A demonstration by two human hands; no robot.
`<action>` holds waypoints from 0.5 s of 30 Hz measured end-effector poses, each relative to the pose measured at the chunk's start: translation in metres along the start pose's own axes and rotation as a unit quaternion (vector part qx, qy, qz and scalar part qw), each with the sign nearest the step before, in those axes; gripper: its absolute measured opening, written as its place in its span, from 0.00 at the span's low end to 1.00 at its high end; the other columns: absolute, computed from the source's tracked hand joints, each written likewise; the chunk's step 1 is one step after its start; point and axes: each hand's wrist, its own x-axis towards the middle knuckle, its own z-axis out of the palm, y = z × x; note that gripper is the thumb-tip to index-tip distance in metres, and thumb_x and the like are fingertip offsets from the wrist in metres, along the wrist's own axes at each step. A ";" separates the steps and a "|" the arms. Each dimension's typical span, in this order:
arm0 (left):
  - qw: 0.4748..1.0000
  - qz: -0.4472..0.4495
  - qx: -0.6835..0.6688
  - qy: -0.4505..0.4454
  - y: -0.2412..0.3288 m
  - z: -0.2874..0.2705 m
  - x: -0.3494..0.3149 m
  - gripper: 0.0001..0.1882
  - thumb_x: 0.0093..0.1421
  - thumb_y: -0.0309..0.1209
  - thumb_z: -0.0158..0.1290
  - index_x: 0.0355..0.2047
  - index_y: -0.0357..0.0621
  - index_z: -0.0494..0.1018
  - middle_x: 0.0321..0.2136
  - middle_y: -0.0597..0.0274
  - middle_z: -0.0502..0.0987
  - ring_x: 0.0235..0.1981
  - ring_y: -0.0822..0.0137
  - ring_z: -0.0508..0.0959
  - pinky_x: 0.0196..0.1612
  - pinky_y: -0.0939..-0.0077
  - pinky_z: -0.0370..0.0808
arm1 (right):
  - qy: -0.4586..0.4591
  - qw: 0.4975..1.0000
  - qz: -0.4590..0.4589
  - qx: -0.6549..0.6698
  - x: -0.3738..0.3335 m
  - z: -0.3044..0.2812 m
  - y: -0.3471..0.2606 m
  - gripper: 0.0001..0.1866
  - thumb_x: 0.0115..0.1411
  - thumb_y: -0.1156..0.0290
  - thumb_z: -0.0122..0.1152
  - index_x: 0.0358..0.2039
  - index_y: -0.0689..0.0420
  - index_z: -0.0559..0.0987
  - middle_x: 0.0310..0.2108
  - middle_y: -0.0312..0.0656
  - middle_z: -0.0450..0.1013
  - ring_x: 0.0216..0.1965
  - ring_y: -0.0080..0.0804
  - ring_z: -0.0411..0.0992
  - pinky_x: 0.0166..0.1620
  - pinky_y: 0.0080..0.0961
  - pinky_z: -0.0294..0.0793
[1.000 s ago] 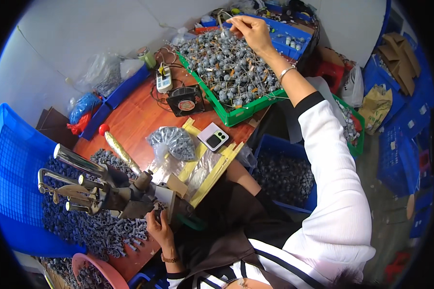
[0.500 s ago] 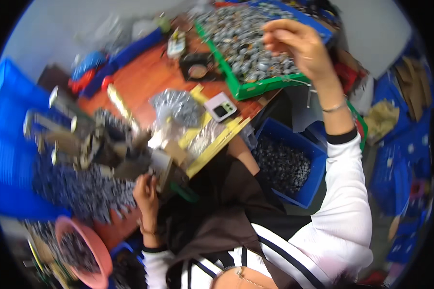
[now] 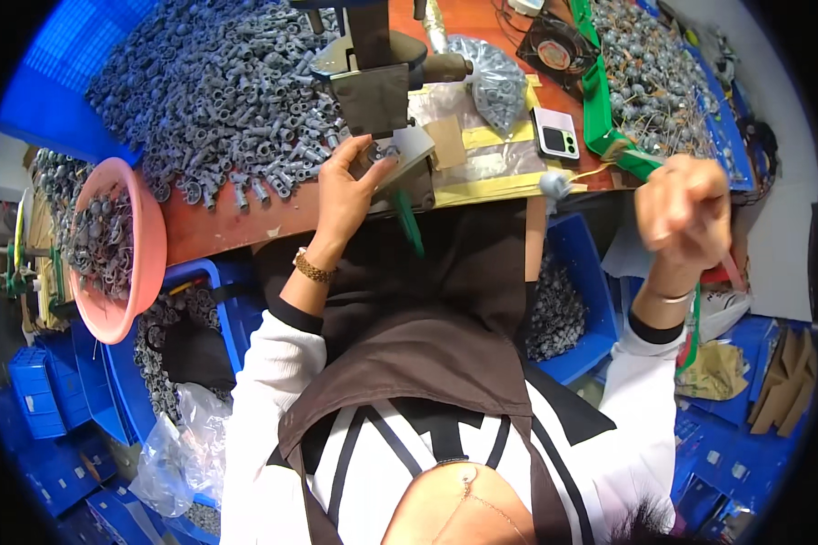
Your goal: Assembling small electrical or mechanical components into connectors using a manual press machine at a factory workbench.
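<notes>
My left hand [image 3: 347, 189] is at the bench press [image 3: 373, 95], thumb and forefinger closed around a small grey plastic part [image 3: 384, 156] at the metal block under the press head. My right hand [image 3: 683, 214] is raised at the near corner of the green-edged tray [image 3: 598, 113], its fingers curled and blurred; what they hold, if anything, is hidden. To its left, a round grey part [image 3: 554, 184] with a yellowish wire shows at the bench edge above the blue bin [image 3: 591, 259]. I cannot tell whether that wire reaches my right hand.
Grey plastic fittings [image 3: 218, 100] lie heaped on the left of the red bench. A pink basin [image 3: 145, 245] of parts stands left. Beyond the press are a clear bag of parts [image 3: 495, 82], a phone [image 3: 555, 134] and a black fan [image 3: 554, 45]. A green handle [image 3: 409, 222] juts below the block.
The view has swung, so the bench appears higher. My right hand has come down from above the tray toward its near corner. My left hand is still at the press.
</notes>
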 end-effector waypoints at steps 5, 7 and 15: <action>0.997 -0.074 -0.009 -0.028 0.030 -0.006 0.007 0.23 0.44 0.28 0.65 0.41 0.30 0.75 0.29 0.54 0.77 0.31 0.65 0.76 0.37 0.75 0.72 | 0.012 1.000 0.009 0.009 -0.001 0.043 0.043 0.06 0.56 0.75 0.62 0.31 0.65 0.79 0.17 0.50 0.75 0.14 0.38 0.74 0.18 0.27 0.75; 0.996 -0.024 0.084 -0.015 0.037 -0.002 0.011 0.21 0.40 0.28 0.67 0.36 0.32 0.76 0.31 0.52 0.77 0.33 0.58 0.77 0.38 0.70 0.72 | 0.045 0.999 0.014 0.011 -0.002 0.059 0.059 0.07 0.56 0.74 0.63 0.27 0.66 0.79 0.16 0.50 0.74 0.14 0.38 0.74 0.17 0.28 0.74; 0.990 -0.025 0.135 -0.030 0.019 -0.012 0.019 0.27 0.35 0.30 0.69 0.38 0.38 0.76 0.43 0.49 0.72 0.48 0.53 0.69 0.53 0.63 0.66 | -0.111 0.989 0.092 0.017 0.017 0.092 0.129 0.07 0.52 0.75 0.65 0.23 0.67 0.81 0.15 0.44 0.73 0.14 0.30 0.67 0.18 0.24 0.61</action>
